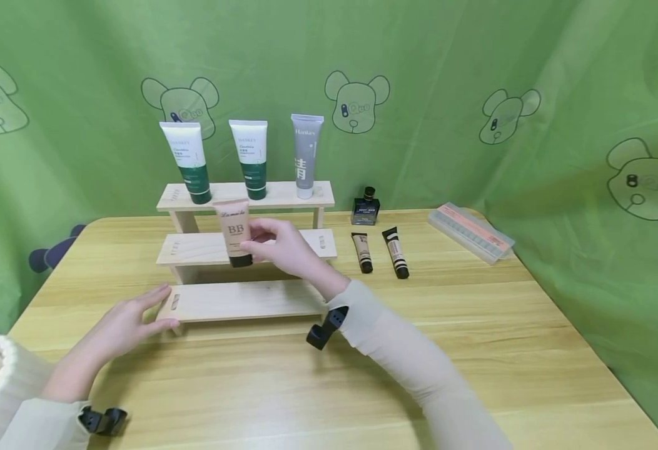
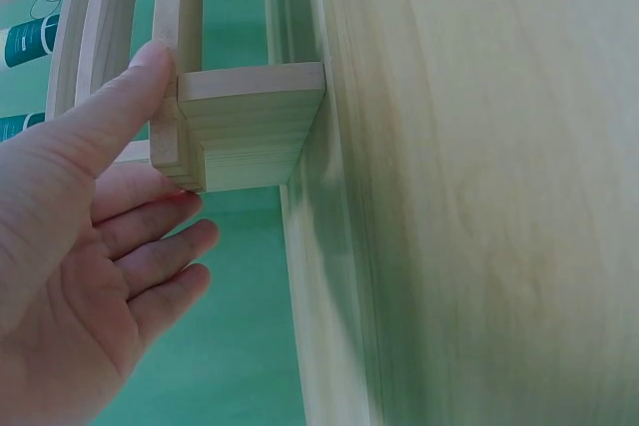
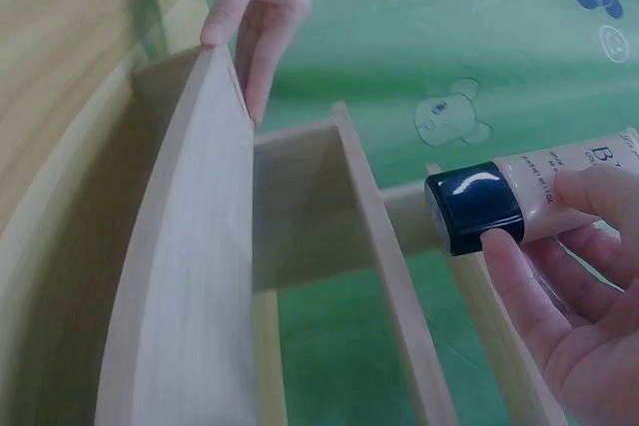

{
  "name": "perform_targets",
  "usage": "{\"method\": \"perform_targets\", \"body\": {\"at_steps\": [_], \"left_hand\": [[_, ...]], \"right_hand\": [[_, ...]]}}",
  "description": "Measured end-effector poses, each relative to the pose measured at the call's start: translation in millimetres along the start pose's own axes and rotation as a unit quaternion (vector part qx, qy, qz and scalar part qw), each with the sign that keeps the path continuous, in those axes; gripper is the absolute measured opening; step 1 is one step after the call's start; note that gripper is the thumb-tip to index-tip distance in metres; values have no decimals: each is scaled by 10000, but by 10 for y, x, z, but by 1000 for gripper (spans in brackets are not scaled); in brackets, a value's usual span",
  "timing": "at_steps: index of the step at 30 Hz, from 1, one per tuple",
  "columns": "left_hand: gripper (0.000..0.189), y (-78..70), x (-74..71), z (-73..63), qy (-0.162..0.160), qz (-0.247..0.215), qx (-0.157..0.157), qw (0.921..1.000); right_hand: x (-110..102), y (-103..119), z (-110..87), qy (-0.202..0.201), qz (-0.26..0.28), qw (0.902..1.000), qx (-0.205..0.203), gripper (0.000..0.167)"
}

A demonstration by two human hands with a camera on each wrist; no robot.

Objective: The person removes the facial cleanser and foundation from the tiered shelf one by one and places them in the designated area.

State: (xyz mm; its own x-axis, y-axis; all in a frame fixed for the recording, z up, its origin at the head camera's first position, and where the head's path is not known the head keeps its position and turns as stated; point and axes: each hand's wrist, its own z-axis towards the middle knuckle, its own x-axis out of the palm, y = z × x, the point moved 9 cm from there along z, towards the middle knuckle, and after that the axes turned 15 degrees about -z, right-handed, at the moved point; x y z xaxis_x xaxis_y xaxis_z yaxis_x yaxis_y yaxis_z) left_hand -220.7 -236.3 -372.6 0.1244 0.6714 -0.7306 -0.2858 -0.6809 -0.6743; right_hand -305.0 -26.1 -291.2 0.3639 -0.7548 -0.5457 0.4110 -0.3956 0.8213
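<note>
My right hand (image 1: pixel 275 245) holds a pinkish-beige BB cream tube (image 1: pixel 232 228) with a black cap, cap downward, in front of the middle step of a three-step wooden rack (image 1: pixel 250 301). The right wrist view shows the tube's dark cap (image 3: pixel 474 209) pointing left, with thumb and fingers around its body. My left hand (image 1: pixel 132 317) grips the left end of the lowest step. In the left wrist view the thumb lies on the step's edge (image 2: pixel 250 82), index finger under it, other fingers loosely bent. Two white-and-green tubes (image 1: pixel 188 162) and a grey tube (image 1: pixel 306 156) stand on the top step.
Right of the rack, a dark perfume bottle (image 1: pixel 365 209) stands behind two small black-capped tubes (image 1: pixel 396 253). Farther right lies a clear flat case (image 1: pixel 470 231). A white ribbed container (image 1: pixel 2 375) is at the near left. Green curtain (image 1: pixel 419 50) surrounds the wooden table (image 1: pixel 475 325).
</note>
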Motion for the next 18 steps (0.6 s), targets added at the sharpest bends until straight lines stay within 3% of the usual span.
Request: {"method": "perform_targets", "body": {"at_steps": [18], "left_hand": [[75,13,1,1,12,-4,17,10000]], "right_hand": [[-1204,-492,-553,-1085,-402,9931,179,30]]}}
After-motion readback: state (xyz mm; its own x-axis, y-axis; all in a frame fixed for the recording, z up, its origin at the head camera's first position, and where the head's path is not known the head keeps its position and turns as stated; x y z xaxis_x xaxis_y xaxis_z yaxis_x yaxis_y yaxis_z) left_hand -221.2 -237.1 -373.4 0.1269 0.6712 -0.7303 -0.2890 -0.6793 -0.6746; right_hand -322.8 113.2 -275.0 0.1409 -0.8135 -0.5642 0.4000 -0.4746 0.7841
